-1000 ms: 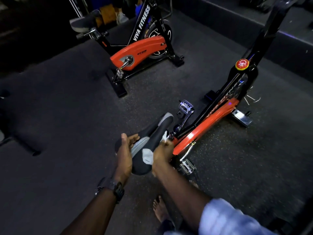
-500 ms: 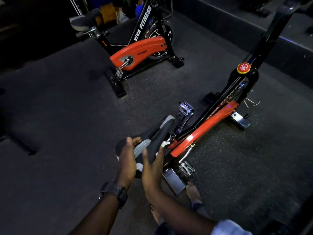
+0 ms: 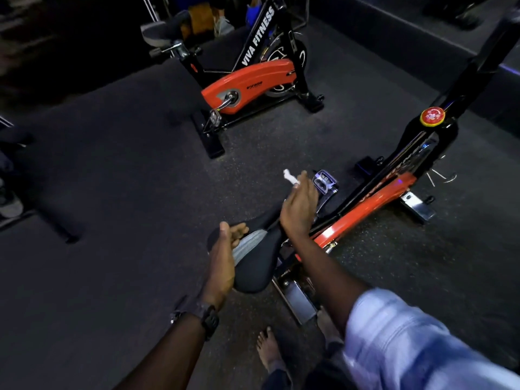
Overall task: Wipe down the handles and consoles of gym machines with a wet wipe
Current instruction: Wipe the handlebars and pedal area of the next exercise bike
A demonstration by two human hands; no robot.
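A black and grey saddle of the near orange and black spin bike sits below me. My left hand grips the saddle's left rear edge, thumb on top. My right hand hovers over the saddle's nose and pinches a small white wet wipe at its fingertips. The bike's handlebar post rises to the upper right, with a red knob on the frame.
A second orange spin bike marked VIVA FITNESS stands further back on the dark rubber floor. A raised ledge runs along the right. My bare foot is beside the near bike's rear stabiliser. A pedal sticks out by my right hand.
My right hand has come off the rear of the saddle and moved forward over its nose, with the wipe now at its fingertips. My left hand stays on the saddle.
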